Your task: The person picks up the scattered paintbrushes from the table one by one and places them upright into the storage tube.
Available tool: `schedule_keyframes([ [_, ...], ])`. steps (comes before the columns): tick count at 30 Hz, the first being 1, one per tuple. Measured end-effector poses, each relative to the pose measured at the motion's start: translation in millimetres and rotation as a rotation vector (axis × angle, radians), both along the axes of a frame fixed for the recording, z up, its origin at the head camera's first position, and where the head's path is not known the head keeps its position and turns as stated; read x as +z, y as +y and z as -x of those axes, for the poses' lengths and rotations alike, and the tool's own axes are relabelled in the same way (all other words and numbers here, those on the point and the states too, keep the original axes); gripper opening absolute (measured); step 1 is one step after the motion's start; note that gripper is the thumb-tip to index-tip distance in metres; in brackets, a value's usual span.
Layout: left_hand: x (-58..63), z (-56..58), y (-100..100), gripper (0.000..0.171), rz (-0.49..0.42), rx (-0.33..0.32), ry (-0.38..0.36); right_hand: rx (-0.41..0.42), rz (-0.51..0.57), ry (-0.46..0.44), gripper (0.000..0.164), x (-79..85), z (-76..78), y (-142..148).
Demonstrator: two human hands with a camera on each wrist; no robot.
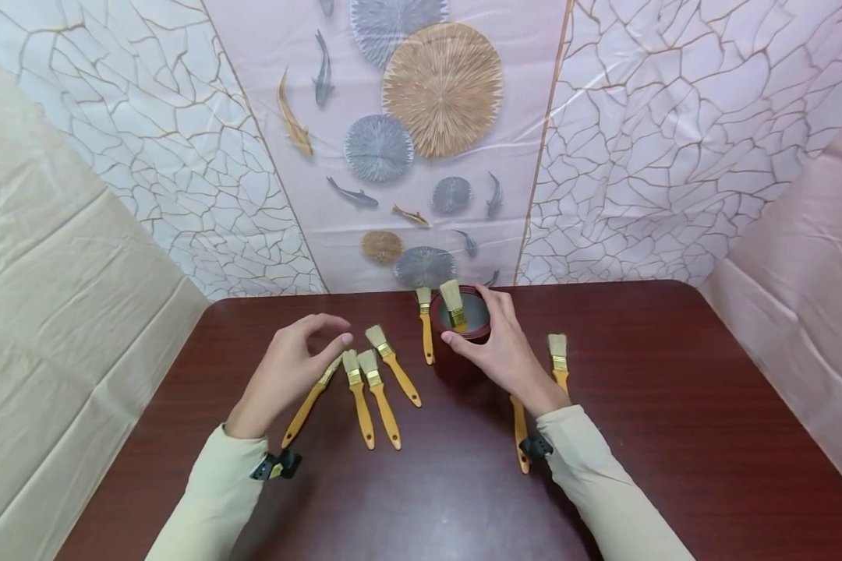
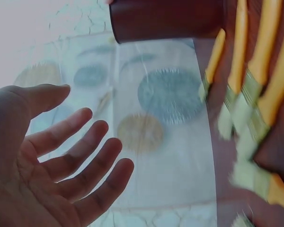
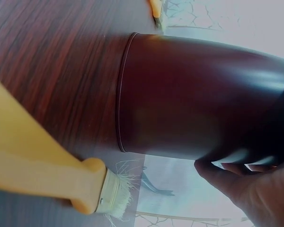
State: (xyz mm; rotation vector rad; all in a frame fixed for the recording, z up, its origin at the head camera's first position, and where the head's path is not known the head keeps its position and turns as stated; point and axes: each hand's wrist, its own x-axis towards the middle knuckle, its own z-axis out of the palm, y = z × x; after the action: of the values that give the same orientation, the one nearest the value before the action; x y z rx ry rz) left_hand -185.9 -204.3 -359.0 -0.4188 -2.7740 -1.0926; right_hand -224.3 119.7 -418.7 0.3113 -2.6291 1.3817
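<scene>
Left hand (image 1: 284, 374), loosely spread, has its nearest brush (image 1: 309, 407) at five o'clock, axis one-to-seven; right hand (image 1: 505, 351) grips the cup (image 3: 194, 99).

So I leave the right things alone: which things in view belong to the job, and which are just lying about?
Likely the job's:
container, gripped by the right hand
brush inside it, bristles up
four brushes near the open left hand
brush beside the container
two brushes farthest right

Likely just surroundings:
table
patterned cloth behind it
black wrist devices
</scene>
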Motion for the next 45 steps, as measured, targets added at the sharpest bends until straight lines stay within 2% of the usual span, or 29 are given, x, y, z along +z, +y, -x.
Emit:
schedule_keyframes([
  [4, -8.8, -9.7, -15.0, 0.022, 0.044, 0.052, -0.001, 0.007, 0.016, -0.003, 0.104, -0.6, -0.1, 1.7],
  [8, -21.9, -15.8, -30.6, 0.023, 0.097, 0.103, -0.044, 0.012, 0.017, -0.010, 0.104, -0.9, -0.6, 2.4],
  [15, -55.0, -10.9, -52.9, 0.027, 0.196, 0.174, -0.180, 0.004, 0.007, -0.016, 0.104, -1.7, -2.7, 2.8],
  [18, -65.6, -8.4, -58.3, 0.029, 0.228, 0.217, -0.233, 0.013, 0.010, -0.016, 0.105, -1.3, -2.0, 1.9],
  [21, -73.0, -4.2, -58.7, 0.033, 0.269, 0.230, -0.264, 0.009, 0.012, -0.009, 0.105, -0.7, -0.3, 3.1],
  [28, -79.0, 6.5, -46.8, 0.044, 0.300, 0.251, -0.294, -0.012, 0.010, -0.015, 0.105, 0.9, 0.2, 8.0],
  [31, -80.2, 8.9, -40.1, 0.042, 0.295, 0.252, -0.292, -0.010, 0.011, -0.020, 0.106, 1.4, -0.1, 7.5],
  [37, -83.1, 9.9, -33.5, 0.029, 0.314, 0.267, -0.233, 0.003, 0.011, -0.019, 0.105, 0.4, -0.1, 3.8],
  [45, -84.7, 11.1, -35.3, 0.025, 0.313, 0.294, -0.280, 0.005, 0.006, -0.005, 0.104, -0.3, 0.1, 1.7],
])
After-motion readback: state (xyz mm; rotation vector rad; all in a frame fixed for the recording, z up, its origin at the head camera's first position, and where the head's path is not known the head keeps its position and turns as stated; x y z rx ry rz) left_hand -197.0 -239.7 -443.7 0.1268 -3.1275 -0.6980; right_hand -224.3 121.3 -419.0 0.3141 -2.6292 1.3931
